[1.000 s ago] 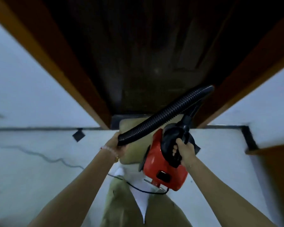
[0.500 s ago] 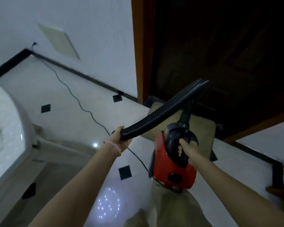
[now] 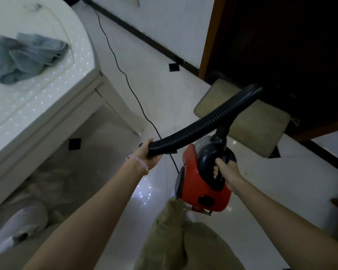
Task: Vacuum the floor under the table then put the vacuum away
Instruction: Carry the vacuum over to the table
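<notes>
White tabletop (image 3: 37, 98) at left, floor beneath unvacuumed, I judge: left hand (image 3: 147, 155) grips hose (image 3: 203, 123), right hand (image 3: 225, 170) grips vacuum (image 3: 195, 182) handle; next, lower the hose end underneath.

Blue cloth (image 3: 21, 55) blurred — table (image 3: 47, 106) cropped.

Dim, bluish light; speckled glare on the table (image 3: 47, 90) and floor (image 3: 144, 190), edges blurred and bowed.

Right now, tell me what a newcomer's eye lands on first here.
The red vacuum at centre right, carried off the floor by its dark handle in the right hand. Its black ribbed hose arches up and over to the left hand, which grips the free end. At upper left, a crumpled grey-blue cloth lies on the white table.
</notes>
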Available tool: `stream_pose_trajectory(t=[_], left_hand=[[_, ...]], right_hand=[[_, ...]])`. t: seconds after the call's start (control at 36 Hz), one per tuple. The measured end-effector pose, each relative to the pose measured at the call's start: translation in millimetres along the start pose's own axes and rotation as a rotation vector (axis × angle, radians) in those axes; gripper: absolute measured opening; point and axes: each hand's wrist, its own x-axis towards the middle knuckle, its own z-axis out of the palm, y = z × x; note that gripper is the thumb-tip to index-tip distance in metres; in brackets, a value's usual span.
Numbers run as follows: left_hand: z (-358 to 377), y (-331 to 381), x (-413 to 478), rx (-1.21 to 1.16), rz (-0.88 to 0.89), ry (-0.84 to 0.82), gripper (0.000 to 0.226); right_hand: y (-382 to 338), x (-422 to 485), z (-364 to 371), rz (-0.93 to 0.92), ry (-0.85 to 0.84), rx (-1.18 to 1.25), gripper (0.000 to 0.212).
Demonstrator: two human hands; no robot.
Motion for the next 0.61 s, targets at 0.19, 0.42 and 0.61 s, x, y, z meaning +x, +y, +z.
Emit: stream_pose_trajectory(t=[0.19, 0.42, 0.61], left_hand=[[-101, -25, -5, -0.096, 0.047, 0.050, 0.048], [-202, -47, -43, -0.403, 0.135, 0.092, 0.050], [-271, -57, -43, -0.447, 0.171, 0.214, 0.027]], right_hand=[[45, -31, 17, -0.132, -0.151, -0.118, 0.022], [62, -53, 46, -0.315, -0.399, -0.460, 0.027], [89, -42, 83, -0.297, -0.503, -0.675, 0.028]])
